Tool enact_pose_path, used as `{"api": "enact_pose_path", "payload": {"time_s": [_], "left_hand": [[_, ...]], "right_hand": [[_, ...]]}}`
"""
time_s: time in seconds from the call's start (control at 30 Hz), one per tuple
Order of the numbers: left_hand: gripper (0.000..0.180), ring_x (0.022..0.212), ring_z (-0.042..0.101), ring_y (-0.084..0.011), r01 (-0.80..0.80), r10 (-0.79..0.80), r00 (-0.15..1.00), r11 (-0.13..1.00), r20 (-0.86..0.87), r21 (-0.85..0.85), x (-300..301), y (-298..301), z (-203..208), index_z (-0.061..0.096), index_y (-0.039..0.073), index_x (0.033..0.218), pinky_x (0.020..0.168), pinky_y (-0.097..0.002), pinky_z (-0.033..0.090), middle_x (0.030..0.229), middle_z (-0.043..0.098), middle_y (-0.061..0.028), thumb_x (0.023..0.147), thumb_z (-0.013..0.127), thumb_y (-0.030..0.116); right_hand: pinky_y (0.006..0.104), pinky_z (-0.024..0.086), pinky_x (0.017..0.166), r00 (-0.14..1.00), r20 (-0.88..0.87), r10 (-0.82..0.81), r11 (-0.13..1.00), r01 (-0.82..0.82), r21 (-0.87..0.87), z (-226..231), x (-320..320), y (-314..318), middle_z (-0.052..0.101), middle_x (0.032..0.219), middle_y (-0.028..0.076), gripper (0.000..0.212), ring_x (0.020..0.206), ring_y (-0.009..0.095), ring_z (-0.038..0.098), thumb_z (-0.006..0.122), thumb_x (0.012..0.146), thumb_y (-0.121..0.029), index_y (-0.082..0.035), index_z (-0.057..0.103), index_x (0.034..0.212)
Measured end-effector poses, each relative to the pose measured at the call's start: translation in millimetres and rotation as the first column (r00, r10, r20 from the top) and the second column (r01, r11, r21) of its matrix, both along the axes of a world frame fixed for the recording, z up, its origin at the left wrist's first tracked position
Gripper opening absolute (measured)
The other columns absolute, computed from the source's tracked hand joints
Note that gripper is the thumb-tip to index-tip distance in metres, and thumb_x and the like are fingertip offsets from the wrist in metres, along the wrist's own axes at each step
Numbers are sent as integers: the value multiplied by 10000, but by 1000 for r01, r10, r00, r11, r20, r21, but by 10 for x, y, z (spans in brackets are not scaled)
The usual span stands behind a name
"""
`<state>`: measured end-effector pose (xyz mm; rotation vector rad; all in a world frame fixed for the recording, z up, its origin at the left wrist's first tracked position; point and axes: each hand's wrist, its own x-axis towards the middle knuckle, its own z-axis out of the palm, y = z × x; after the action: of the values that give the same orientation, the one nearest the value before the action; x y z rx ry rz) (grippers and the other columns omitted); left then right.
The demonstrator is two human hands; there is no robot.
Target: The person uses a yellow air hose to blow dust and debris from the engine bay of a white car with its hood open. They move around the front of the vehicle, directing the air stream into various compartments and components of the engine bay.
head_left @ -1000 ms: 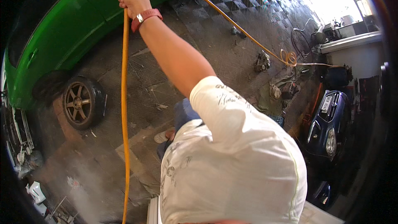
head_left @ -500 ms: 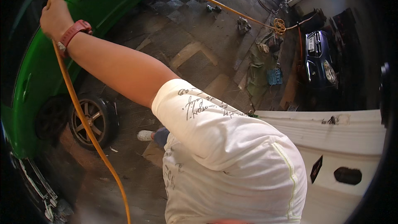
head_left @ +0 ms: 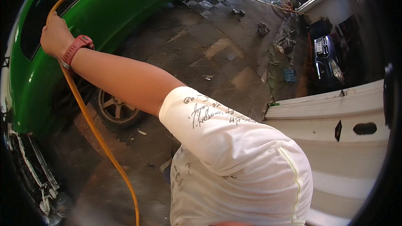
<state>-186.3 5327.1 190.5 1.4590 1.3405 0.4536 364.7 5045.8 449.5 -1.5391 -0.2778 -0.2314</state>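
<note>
My right arm stretches out to the left, with a red watch (head_left: 77,49) on its wrist. The fingers of my right hand (head_left: 56,37) wrap round an orange hose (head_left: 98,132). From the hand, one length of hose arcs across the top toward the far right. Another length hangs from below the hand to the lower edge. Just beyond the hand is the green car body (head_left: 113,14), its dark window close to the fingers. My left hand is not in view. My white sleeve and shirt (head_left: 238,163) cover the lower middle.
Below my forearm a wheel (head_left: 117,109) shows in part beside the car. A white panel (head_left: 331,138) with cut-out holes stands at right. Farther back lie a dark front end with a headlight (head_left: 326,60), a blue tray (head_left: 289,74) and tangled hose (head_left: 287,6). The tiled floor (head_left: 209,73) holds scattered scraps.
The whole view has shifted, with floor objects displaced toward the right. My right hand keeps hold of the hose. The wheel is now partly behind my forearm, and the foot seen before is hidden.
</note>
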Motion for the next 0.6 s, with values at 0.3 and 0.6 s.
{"api": "enact_pose_path", "payload": {"time_s": [0.3, 0.6], "left_hand": [[480, 941, 626, -220, -369, 371, 928, 915, 22, 164, -3038, 4383, 847, 566, 55, 1334, 797, -340, 543, 1158, 634, -124, 1059, 502, 443], [416, 750, 572, -200, -126, 192, 925, 969, 327, -213, -4270, 6844, 924, 584, 82, 1152, 663, -333, 490, 935, 610, -81, 1040, 537, 480]], "right_hand": [[337, 478, 695, 718, 694, 53, 452, 602, -658, -121, -1369, 1929, 698, 818, 84, 211, 753, 174, 636, 599, 926, -227, -68, 734, 895], [365, 427, 522, 998, -10, -65, 996, 64, -62, 191, -2047, 3042, 515, 703, 43, 244, 572, 174, 509, 485, 1021, -147, -97, 546, 790]]}}
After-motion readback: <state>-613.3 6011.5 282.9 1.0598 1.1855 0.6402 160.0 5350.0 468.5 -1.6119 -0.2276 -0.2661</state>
